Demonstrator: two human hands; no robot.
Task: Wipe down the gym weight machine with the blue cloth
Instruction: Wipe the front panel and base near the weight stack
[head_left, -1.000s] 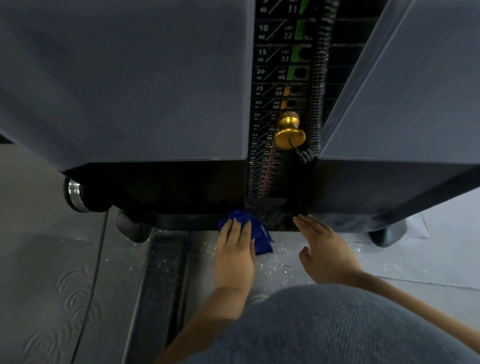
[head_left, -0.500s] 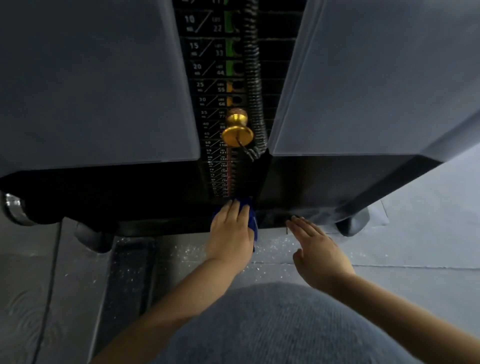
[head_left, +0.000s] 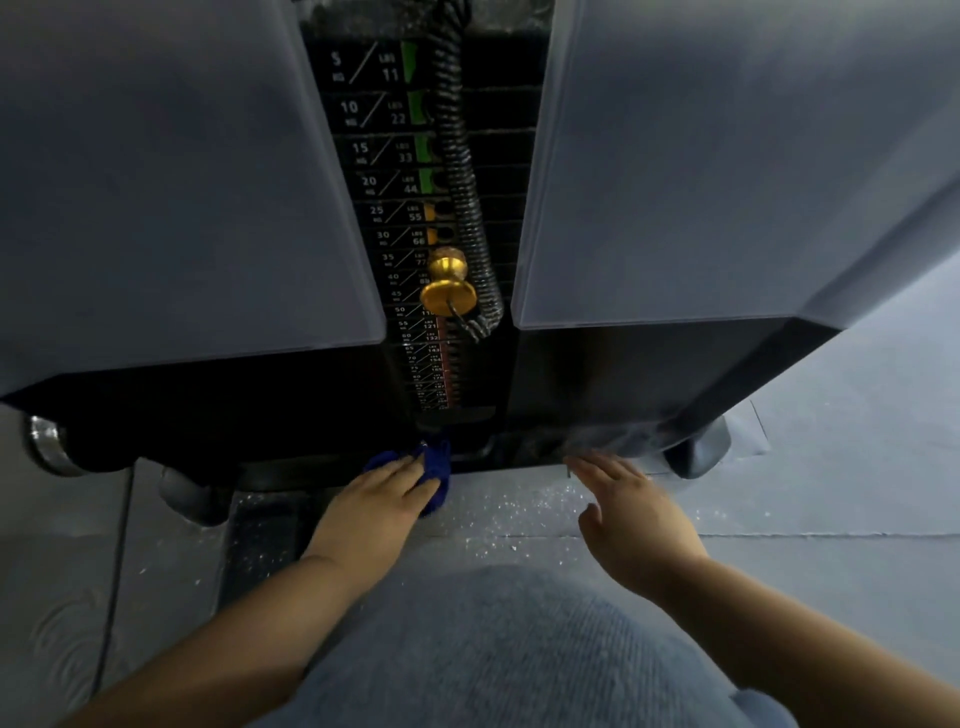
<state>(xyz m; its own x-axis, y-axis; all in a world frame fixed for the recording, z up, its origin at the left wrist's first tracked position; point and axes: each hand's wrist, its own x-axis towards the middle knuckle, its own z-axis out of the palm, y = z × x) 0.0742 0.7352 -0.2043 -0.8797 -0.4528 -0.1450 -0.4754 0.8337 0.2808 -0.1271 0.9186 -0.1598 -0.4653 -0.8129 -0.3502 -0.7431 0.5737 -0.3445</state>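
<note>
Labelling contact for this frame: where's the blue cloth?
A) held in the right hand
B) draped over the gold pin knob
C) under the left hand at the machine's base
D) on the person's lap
C: the crumpled blue cloth lies under the left hand at the black base of the grey weight machine; the right hand is open and holds nothing.

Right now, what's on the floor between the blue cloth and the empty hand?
Between the blue cloth and right hand: only grey floor dotted with white specks, in the head view.
</note>
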